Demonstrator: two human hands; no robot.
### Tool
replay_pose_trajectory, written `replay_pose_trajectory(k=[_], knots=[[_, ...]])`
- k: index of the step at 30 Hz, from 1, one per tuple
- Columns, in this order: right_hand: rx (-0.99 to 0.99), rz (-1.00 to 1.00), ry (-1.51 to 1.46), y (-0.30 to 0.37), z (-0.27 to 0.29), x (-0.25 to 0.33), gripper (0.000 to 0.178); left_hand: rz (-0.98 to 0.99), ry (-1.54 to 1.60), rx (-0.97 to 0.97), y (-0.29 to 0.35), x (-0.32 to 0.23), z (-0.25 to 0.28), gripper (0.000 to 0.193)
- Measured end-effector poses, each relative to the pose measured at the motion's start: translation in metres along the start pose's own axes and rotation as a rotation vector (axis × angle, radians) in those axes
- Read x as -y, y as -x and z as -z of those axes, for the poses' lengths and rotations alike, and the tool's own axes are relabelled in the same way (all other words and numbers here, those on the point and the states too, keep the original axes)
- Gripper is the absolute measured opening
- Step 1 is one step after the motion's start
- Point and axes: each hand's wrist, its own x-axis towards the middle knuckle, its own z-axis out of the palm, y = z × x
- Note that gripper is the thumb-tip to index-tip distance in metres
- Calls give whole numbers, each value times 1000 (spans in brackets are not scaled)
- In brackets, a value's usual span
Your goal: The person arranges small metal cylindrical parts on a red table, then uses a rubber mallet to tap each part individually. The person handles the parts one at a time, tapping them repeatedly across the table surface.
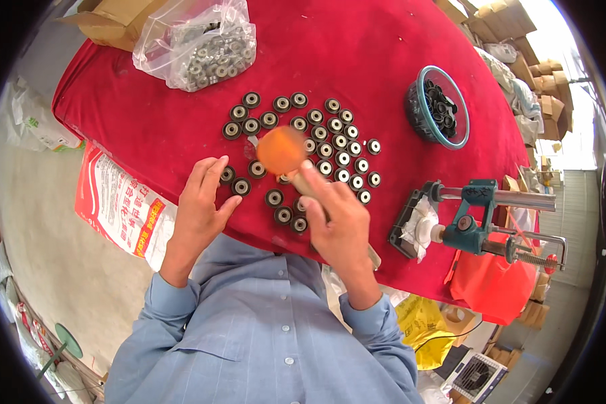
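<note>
My right hand (pixel 341 225) grips the handle of a mallet (pixel 281 149) with a round orange head, blurred by motion. The head hangs over a cluster of small black wheels (pixel 343 159) with metal centres, and hides some of them. My left hand (pixel 202 202) rests near the table's front edge, thumb and forefinger spread on either side of two wheels (pixel 241 186). Whether its fingertips touch them, I cannot tell. Several more wheels (pixel 283 215) lie in front of the mallet, between my hands.
On the red cloth (pixel 357 47), a clear bag (pixel 202 50) of metal parts stands at the far left beside a cardboard box (pixel 114 23). A blue-rimmed tub (pixel 462 138) of black rings sits at the right. A green hand press (pixel 475 215) occupies the right front edge.
</note>
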Motion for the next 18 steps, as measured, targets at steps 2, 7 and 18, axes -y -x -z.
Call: replay_pose_trajectory(k=[2,7,18], knots=[[-165,87,-152,-7,-3,-8,60,-23,-12,13,-1,2,-3,75],[26,-15,79,-21,-13,-15,60,-50,14,-2,-14,2,-10,69],[-125,0,36,-42,1,-47,60,-204,32,24,-3,-37,-26,54]])
